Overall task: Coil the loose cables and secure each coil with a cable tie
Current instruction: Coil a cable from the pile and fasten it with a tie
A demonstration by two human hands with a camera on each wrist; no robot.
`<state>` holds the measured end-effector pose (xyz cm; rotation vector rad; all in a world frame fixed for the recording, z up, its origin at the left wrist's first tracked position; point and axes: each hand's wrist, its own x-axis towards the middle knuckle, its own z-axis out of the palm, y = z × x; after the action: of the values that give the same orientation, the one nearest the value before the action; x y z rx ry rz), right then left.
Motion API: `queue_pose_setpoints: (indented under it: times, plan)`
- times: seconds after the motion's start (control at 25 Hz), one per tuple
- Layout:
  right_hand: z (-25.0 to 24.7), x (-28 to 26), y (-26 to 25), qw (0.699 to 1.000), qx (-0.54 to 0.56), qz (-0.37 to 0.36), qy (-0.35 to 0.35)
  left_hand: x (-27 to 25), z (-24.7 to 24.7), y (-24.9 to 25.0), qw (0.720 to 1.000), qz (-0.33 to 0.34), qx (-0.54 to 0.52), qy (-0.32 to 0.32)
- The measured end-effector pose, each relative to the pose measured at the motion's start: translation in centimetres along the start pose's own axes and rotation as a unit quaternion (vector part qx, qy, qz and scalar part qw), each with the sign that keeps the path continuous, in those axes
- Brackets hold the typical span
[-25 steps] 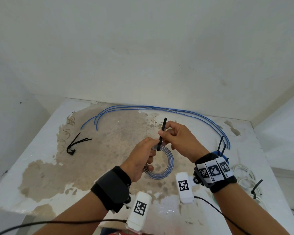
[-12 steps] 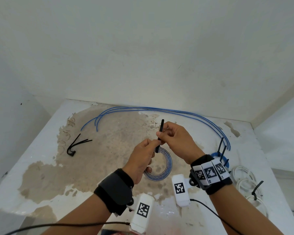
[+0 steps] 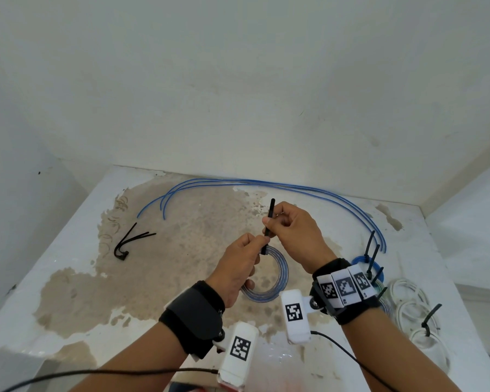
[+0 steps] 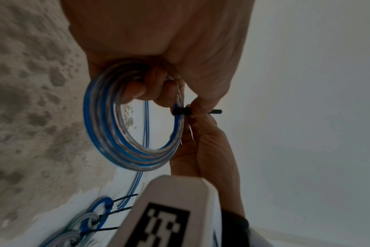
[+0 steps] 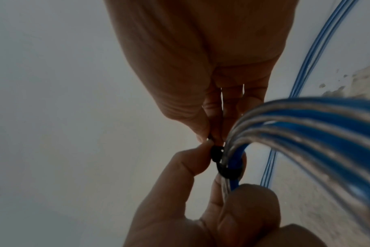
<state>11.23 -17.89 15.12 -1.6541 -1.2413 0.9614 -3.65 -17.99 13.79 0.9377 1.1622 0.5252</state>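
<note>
My left hand [image 3: 239,267] grips the blue coil [image 3: 277,274] above the table [image 3: 68,278]; my right-hand fingers [image 3: 268,222] pinch the cable tie [image 3: 268,224]. Its tail runs up and away from the coil, so I'd pull along that line.

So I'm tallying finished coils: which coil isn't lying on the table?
The blue-and-clear coil that the left hand holds, while the right hand pulls its black tie.
</note>
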Motion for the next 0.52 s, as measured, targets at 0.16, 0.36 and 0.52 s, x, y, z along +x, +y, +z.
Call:
queue_pose_setpoints:
  times: [0.16,0.36,0.52]
  plan:
    - [0.0,0.0,-0.3,0.998,0.036,0.040,-0.012,0.5,-0.5,0.6,1.000,-0.002,0.022,-0.004]
    - [-0.8,-2.4,1.2,0.974,0.088,0.170,-0.123,1.4,-1.8,1.6,1.000,-0.015,-0.022,-0.007]
    - [0.3,-4.3,3.0,0.973,0.127,0.155,-0.112,1.9,-2.3,1.2,0.991,-0.039,-0.108,-0.066]
